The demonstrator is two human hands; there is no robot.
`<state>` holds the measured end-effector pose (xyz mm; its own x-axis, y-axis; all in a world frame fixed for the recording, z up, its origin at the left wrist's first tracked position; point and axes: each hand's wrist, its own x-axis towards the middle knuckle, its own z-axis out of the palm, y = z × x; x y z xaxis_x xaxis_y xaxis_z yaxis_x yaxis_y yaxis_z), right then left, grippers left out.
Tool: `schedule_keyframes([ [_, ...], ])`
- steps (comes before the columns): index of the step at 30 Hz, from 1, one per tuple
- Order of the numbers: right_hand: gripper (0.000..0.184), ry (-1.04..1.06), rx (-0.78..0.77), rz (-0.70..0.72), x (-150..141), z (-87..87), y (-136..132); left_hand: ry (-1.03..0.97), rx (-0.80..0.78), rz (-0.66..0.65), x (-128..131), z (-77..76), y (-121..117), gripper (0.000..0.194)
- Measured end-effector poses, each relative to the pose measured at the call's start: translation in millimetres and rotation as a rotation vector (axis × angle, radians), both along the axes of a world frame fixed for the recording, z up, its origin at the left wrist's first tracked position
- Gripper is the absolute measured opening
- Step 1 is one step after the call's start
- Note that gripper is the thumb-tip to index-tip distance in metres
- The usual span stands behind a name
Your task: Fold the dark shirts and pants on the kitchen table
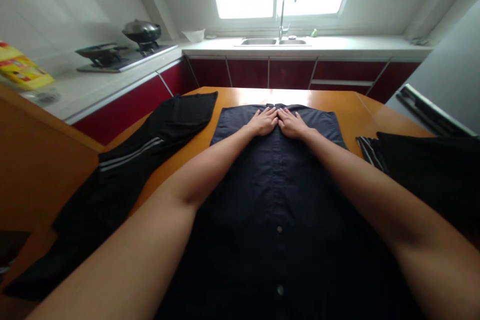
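Observation:
A dark navy button-front garment [277, 185], likely a shirt, lies spread out over the wooden table [352, 120], its row of buttons running down the middle. Near its far edge, my left hand [264, 121] rests flat on the cloth with fingers extended. My right hand [291, 123] lies flat just beside it, and the fingertips of both nearly meet at the centre placket. Neither hand grasps anything. Both forearms reach across the garment and cover parts of its sides.
Black trousers with white stripes [161, 145] lie along the table's left side. Folded black clothing [423, 170] sits at the right. Beyond are a counter with a sink [258, 41], a stove with a wok [141, 32], a yellow bottle [22, 67] and a fridge [450, 70].

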<state>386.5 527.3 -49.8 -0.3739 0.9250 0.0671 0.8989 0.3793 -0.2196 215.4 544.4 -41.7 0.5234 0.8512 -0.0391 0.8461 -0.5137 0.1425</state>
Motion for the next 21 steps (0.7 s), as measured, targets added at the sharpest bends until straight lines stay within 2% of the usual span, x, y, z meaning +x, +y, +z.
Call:
schedule_keyframes([
  [2,0.061,0.000,-0.022,-0.043,11,-3.6,0,-0.007,0.002,0.078,-24,-0.1,7,0.068],
  [6,0.064,-0.014,-0.015,-0.323,74,-7.3,9,0.042,0.004,0.314,-91,10.7,17,0.073],
  [8,0.064,0.003,0.004,-0.451,92,-5.7,9,0.076,0.047,0.317,-101,18.3,5,0.072],
  [10,0.061,0.031,0.059,-0.506,85,-1.7,0,0.084,0.090,0.210,-89,22.3,-21,0.069],
  [13,0.058,0.076,0.159,-0.396,35,4.6,-37,0.042,0.079,-0.008,-47,17.0,-81,0.067],
  [16,0.058,0.088,0.123,-0.113,-21,3.7,-91,0.000,0.047,-0.142,-23,4.2,-136,0.067],
  [18,0.058,0.072,0.055,-0.024,-32,-0.9,-120,0.001,0.026,-0.106,-35,-1.1,-154,0.067],
  [21,0.059,0.021,0.033,-0.079,-1,-4.2,-140,0.034,-0.005,0.108,-92,5.4,-152,0.067],
])
